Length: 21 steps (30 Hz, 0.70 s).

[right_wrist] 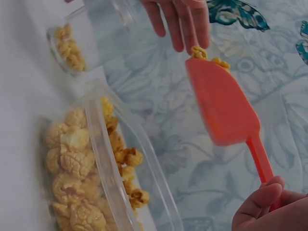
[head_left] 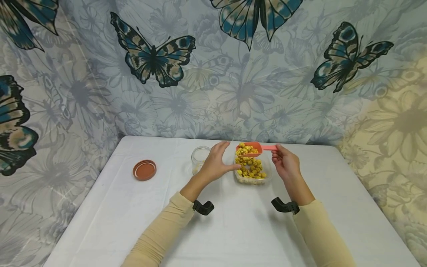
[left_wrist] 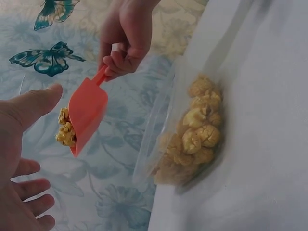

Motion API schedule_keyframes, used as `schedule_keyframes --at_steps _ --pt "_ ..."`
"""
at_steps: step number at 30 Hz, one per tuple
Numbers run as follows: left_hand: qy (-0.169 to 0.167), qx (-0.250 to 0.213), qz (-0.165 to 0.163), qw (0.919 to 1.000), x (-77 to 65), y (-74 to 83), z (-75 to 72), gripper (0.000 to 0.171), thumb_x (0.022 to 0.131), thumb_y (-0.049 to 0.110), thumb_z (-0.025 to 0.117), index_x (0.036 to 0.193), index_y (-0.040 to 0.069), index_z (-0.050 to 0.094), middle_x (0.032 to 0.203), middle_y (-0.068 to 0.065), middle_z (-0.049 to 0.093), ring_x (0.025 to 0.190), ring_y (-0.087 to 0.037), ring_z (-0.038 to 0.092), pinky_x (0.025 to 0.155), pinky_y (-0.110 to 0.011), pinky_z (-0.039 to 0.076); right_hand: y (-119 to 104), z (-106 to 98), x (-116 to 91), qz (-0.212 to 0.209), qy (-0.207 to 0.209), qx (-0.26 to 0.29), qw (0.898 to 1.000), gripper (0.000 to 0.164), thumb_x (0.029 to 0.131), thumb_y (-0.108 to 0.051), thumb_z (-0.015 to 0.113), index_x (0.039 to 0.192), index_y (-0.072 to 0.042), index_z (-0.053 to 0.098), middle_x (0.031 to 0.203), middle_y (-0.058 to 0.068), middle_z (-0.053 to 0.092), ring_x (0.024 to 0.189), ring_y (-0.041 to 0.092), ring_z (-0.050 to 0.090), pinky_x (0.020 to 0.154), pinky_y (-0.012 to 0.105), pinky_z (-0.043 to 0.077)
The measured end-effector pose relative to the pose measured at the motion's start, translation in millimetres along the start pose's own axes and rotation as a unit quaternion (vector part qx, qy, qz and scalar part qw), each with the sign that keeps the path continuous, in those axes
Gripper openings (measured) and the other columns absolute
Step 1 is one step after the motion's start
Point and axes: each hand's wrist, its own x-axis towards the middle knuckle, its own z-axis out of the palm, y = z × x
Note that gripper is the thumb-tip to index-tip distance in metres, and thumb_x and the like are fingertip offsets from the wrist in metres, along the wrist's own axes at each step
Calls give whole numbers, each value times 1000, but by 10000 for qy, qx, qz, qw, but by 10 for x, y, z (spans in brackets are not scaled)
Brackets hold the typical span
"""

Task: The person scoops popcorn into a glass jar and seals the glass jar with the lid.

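Note:
My right hand (head_left: 287,163) pinches the handle of a coral-red scoop (right_wrist: 224,106), which is raised above a clear plastic tub (head_left: 251,181). Yellow caramel popcorn (left_wrist: 66,134) lies heaped at the scoop's mouth. More popcorn pieces (right_wrist: 79,168) fill part of the tub. My left hand (head_left: 215,163) is spread, thumb apart from straight fingers, between the tub and a clear jar (head_left: 197,157); it holds nothing. The scoop's front end points toward this hand. In the right wrist view a little popcorn (right_wrist: 70,49) lies at the bottom of the jar, which the left hand partly covers in the head view.
A round brown lid (head_left: 144,170) lies on the left side of the table. White cloth (head_left: 233,233) covers the table. Behind its far edge hangs a butterfly-patterned fabric backdrop (head_left: 250,96), which also runs along both sides.

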Motion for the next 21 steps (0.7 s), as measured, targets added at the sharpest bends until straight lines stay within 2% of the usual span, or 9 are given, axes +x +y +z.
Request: schedule_keyframes --at_steps 8,14,21 --pt "232 81 -114 9996 -46 -95 -19 90 80 42 79 151 9 35 156 -12 32 146 -32 28 117 -53 31 29 80 -2 -30 -190 -129 9997 17 98 -14 56 86 -6 65 65 3 63 58 10 55 53 19 46" --pt "383 227 -109 9989 -66 -158 -72 91 79 45 78 150 8 35 156 -12 32 145 -32 28 116 -52 32 64 118 -10 -52 -345 -177 9992 13 99 -14 55 93 -9 64 71 2 62 62 10 54 55 18 47" --pt "500 330 -288 9978 -68 -209 -161 97 77 47 79 152 7 31 155 -13 33 146 -32 27 117 -53 29 108 204 69 -103 -285 -267 9992 19 98 -15 56 85 -7 67 67 3 63 58 10 53 53 18 47"
